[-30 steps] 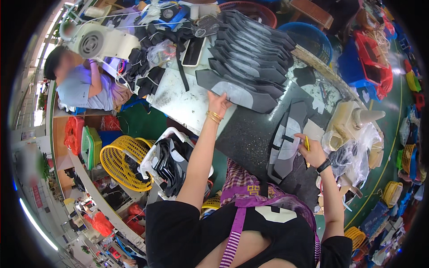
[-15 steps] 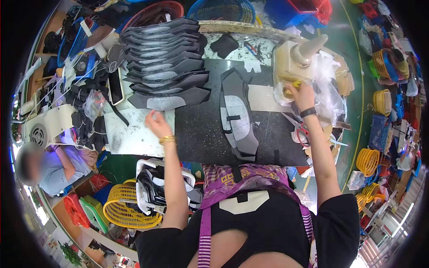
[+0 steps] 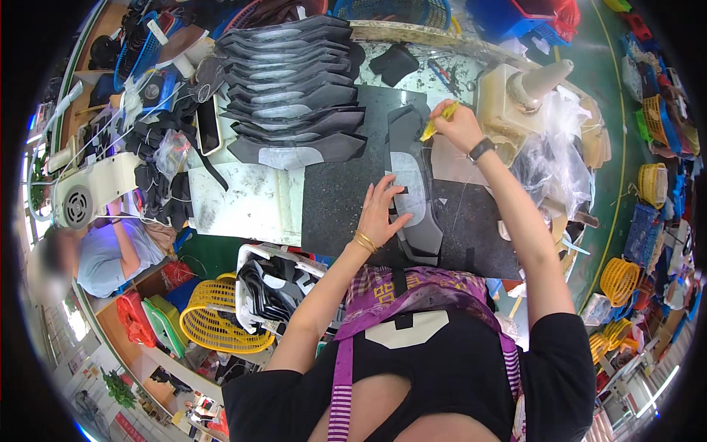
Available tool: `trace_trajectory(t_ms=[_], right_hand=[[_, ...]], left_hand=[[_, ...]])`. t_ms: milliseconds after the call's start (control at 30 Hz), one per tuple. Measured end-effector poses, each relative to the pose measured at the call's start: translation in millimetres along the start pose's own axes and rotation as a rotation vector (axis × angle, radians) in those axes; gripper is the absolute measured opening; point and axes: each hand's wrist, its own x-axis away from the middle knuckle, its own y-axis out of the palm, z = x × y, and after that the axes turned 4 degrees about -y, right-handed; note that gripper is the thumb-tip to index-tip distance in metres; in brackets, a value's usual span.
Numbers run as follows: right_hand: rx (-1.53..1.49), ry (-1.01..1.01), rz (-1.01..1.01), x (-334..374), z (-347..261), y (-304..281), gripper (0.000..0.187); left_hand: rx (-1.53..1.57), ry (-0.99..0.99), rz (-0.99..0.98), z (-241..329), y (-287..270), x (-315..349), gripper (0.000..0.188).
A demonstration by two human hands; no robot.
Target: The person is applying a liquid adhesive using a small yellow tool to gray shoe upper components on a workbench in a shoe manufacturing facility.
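Note:
A long dark grey foam-like panel (image 3: 425, 234) with a lighter grey patch lies lengthwise on the black work mat (image 3: 331, 199). My left hand (image 3: 381, 215), fingers spread, rests at the panel's left edge beside a small black strip. Over the panel's far right edge, my right hand (image 3: 460, 127) pinches a yellow brush (image 3: 440, 121), its tip pointing down and left at the panel. I cannot tell whether the tip touches. To the right of that hand stands a cream plastic container (image 3: 501, 96) with a cone-shaped spout. Similar panels (image 3: 294, 110) lie in an overlapping row at the far left.
A phone (image 3: 209, 125) and tangled black straps (image 3: 166, 191) lie left of the row. Clear plastic wrap (image 3: 552, 158) is heaped at the right. Below the table's left front are a white basket (image 3: 247, 295) and a yellow basket (image 3: 213, 317). Another person (image 3: 110, 254) sits at far left.
My right hand has lifted the yellow brush from the cream container and moved left to the panel. My left hand has moved right from near the row onto the panel's edge.

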Motion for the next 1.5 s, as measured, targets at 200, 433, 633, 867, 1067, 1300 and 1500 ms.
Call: trace_trajectory(t_ms=[200,433,633,867,1067,1300,1500], right_hand=[[0.204,0.069,-0.165,-43,-25,8,0.045],[0.039,0.204,-0.296,4,-38,8,0.042],[-0.315,0.448,-0.314,91,-20,3,0.031],[0.65,0.102,0.373,93,-8,-102,0.053],[-0.324,0.33,-0.094,121,-42,-22,0.035],[-0.13,0.063,-0.142,171,14,6,0.012],[-0.08,-0.112,-0.165,194,8,-2,0.016]], left_hand=[[-0.033,0.007,-0.016,-2,3,-5,0.059],[-0.006,-0.02,0.038,-9,5,2,0.062],[0.038,0.019,0.048,-14,11,2,0.063],[0.105,-0.005,0.009,-19,7,2,0.067],[0.057,0.012,-0.03,-21,4,4,0.068],[-0.023,0.02,0.038,-23,10,2,0.07],[0.035,0.023,0.05,-25,15,2,0.071]])
